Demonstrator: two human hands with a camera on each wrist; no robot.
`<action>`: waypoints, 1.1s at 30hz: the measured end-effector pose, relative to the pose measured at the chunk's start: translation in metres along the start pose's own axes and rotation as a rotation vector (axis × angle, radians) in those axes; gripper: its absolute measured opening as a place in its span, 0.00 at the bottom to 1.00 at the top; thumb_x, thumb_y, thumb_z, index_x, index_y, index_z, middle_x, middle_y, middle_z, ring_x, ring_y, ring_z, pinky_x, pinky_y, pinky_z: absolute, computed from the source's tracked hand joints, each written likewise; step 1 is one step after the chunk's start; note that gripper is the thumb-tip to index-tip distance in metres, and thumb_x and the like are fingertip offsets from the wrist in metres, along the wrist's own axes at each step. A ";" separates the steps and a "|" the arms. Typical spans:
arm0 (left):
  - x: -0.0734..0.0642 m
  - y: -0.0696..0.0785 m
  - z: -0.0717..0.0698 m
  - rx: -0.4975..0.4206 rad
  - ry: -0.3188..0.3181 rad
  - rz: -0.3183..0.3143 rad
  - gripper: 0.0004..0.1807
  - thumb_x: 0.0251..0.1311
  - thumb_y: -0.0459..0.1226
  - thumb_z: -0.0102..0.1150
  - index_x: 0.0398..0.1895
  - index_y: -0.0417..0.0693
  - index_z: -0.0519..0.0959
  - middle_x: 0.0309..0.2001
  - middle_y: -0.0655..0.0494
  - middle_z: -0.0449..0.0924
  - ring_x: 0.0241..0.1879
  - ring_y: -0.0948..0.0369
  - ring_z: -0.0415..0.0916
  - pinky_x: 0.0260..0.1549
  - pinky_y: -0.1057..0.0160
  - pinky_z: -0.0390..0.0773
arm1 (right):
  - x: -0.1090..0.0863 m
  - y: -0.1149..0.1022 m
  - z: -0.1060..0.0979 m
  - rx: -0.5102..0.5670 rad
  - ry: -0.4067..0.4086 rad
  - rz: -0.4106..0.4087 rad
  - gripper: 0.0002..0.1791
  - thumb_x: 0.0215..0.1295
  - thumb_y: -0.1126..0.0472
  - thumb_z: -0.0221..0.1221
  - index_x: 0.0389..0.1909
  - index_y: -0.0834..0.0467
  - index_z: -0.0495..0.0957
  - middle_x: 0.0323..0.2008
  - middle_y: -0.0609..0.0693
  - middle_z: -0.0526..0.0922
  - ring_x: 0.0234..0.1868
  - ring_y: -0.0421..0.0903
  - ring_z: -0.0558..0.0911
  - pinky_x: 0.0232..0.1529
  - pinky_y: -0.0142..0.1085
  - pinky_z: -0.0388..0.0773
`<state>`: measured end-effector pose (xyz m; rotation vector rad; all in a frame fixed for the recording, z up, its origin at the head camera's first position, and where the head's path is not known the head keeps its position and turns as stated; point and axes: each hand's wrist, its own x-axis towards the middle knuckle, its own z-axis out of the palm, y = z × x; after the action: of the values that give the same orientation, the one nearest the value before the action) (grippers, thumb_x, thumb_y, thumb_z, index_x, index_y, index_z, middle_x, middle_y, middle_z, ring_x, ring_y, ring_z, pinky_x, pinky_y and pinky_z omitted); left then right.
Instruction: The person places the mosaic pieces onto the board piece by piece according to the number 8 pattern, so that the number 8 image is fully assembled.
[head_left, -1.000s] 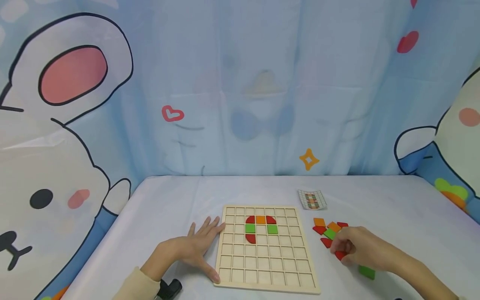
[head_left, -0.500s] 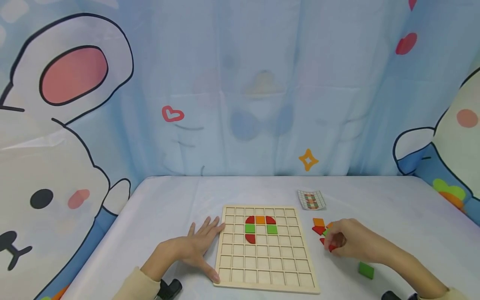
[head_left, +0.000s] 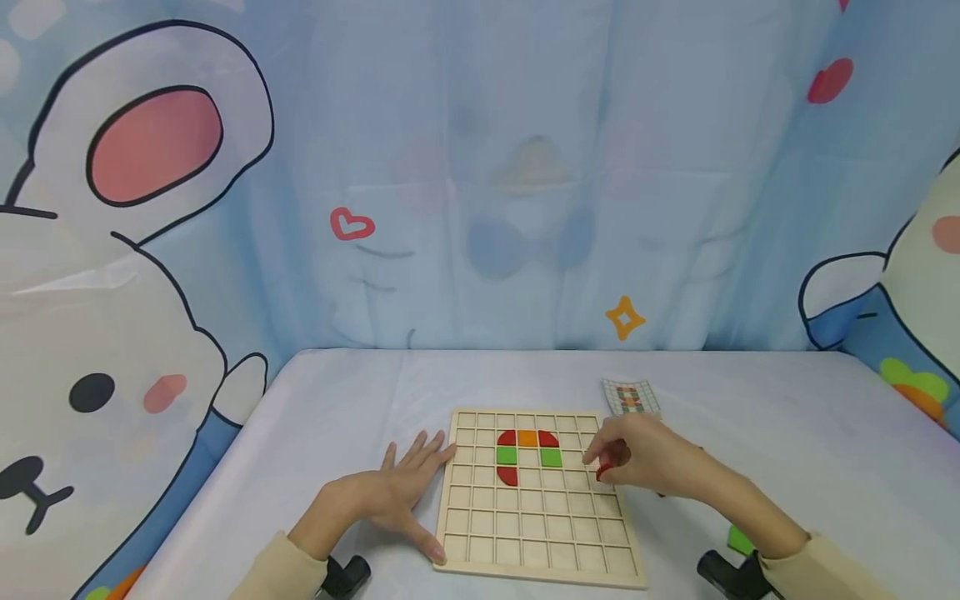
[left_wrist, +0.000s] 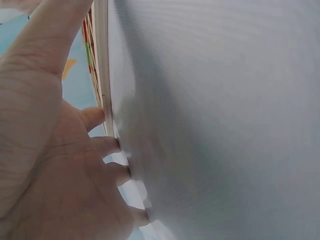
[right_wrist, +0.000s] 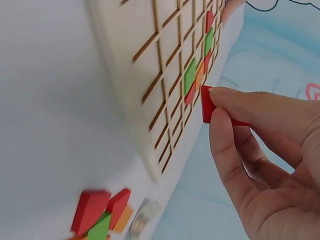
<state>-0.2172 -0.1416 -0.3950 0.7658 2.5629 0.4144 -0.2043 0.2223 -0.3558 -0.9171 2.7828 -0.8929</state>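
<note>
A light wooden grid board [head_left: 540,527] lies on the white table. In its upper cells sit red quarter-round tiles [head_left: 507,476], green square tiles [head_left: 551,457] and an orange tile [head_left: 527,438]. My left hand [head_left: 393,497] rests at the board's left side, fingers spread, with thumb and fingertips at the frame [left_wrist: 102,60]. Over the board's right edge, my right hand [head_left: 652,458] pinches a red tile [right_wrist: 206,105] between thumb and fingers. Part of that tile is hidden by the fingers.
Loose red [right_wrist: 91,211], green [right_wrist: 100,228] and orange [right_wrist: 123,219] tiles lie right of the board, mostly hidden behind the right hand in the head view. Another green tile [head_left: 739,540] lies nearer. A patterned card [head_left: 632,395] is behind; a printed curtain [head_left: 420,167] hangs at the back.
My right hand has taken a red tile from the loose pile and moved left with it, over the board's right edge. The left hand keeps its place.
</note>
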 end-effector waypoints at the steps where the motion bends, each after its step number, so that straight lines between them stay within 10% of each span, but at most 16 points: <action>1: 0.000 0.000 0.000 -0.001 0.000 -0.001 0.73 0.46 0.58 0.83 0.86 0.51 0.42 0.86 0.45 0.31 0.84 0.47 0.25 0.76 0.33 0.29 | 0.002 -0.002 0.001 -0.007 -0.005 -0.008 0.09 0.56 0.73 0.74 0.36 0.60 0.90 0.29 0.40 0.78 0.29 0.33 0.74 0.30 0.30 0.80; 19: 0.000 -0.001 0.001 0.000 0.000 -0.009 0.73 0.46 0.58 0.83 0.86 0.51 0.42 0.86 0.46 0.31 0.84 0.47 0.25 0.77 0.34 0.29 | 0.028 -0.010 0.019 0.107 0.011 -0.019 0.06 0.57 0.70 0.75 0.33 0.59 0.88 0.31 0.41 0.86 0.30 0.35 0.82 0.32 0.31 0.83; 33: 0.001 -0.002 0.001 0.005 -0.003 -0.008 0.74 0.46 0.58 0.83 0.86 0.51 0.41 0.86 0.46 0.30 0.84 0.48 0.25 0.77 0.34 0.28 | 0.037 -0.011 0.041 0.097 0.076 0.148 0.05 0.60 0.73 0.72 0.36 0.63 0.90 0.34 0.46 0.86 0.29 0.39 0.80 0.31 0.31 0.82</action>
<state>-0.2186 -0.1425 -0.3965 0.7569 2.5643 0.4035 -0.2193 0.1734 -0.3803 -0.6674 2.7971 -1.0487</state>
